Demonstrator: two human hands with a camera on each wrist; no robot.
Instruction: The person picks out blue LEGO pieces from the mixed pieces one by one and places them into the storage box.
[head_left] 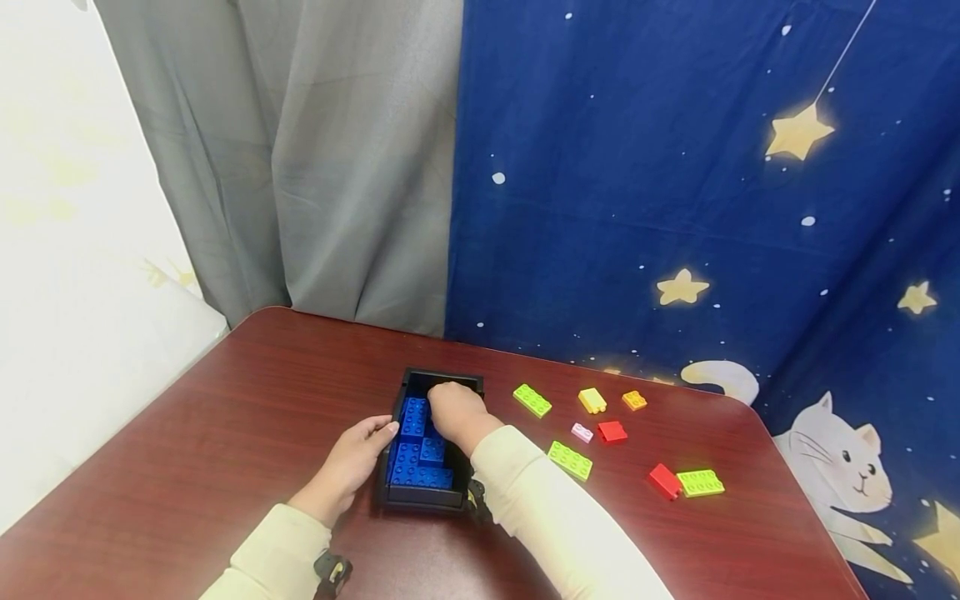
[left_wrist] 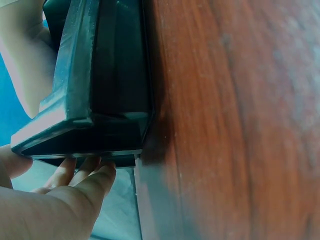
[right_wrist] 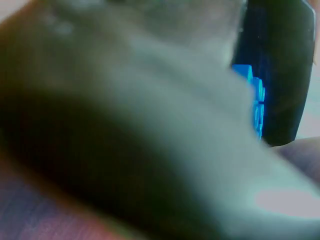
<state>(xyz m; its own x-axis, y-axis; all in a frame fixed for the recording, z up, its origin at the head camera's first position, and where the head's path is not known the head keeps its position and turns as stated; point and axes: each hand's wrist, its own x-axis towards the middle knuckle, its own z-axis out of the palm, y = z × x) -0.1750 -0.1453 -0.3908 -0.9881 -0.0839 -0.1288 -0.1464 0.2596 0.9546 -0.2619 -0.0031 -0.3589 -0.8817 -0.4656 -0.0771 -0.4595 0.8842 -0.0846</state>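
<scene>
A black rectangular box (head_left: 426, 498) stands on the table with several blue toy building bricks (head_left: 422, 476) inside, laid flat along its left side and near end. My left hand (head_left: 351, 457) grips the box's left wall. Its thumb lies at the rim and its fingers are against the outer side, as the left wrist view (left_wrist: 75, 192) also shows. My right hand (head_left: 457, 410) reaches down into the far right part of the box, beside the blue bricks. Its fingertips are hidden there, so whether they hold a brick does not show. Blur and sleeve fill most of the right wrist view.
Right of the box, loose bricks lie scattered on the brown table (head_left: 300, 392): green (head_left: 570, 461), yellow (head_left: 592, 401), orange (head_left: 634, 401), pink (head_left: 582, 432) and red (head_left: 612, 432). Another red brick (head_left: 664, 481) touches a green one (head_left: 701, 483). Curtains (head_left: 570, 208) hang behind the table.
</scene>
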